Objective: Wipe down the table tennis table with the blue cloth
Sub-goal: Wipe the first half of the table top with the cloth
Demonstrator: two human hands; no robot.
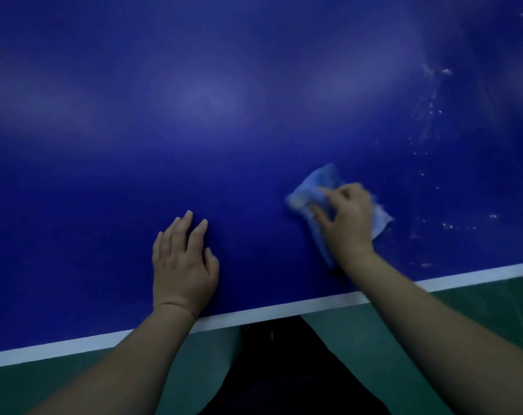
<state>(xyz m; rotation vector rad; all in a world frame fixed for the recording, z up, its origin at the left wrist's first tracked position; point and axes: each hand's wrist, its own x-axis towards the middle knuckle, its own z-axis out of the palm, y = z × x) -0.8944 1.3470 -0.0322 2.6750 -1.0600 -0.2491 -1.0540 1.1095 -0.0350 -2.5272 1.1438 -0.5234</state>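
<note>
The dark blue table tennis table (224,115) fills most of the view, with a white line (269,311) along its near edge. A light blue cloth (320,184) lies on the surface right of centre, blurred by motion. My right hand (348,223) sits on top of the cloth with curled fingers and grips it against the table. My left hand (182,265) rests flat on the table near the edge, fingers straight and slightly spread.
White specks and droplets (434,115) are scattered over the right part of the table. Below the edge is green floor (359,339). Dark clothing (284,369) of my body shows between my forearms.
</note>
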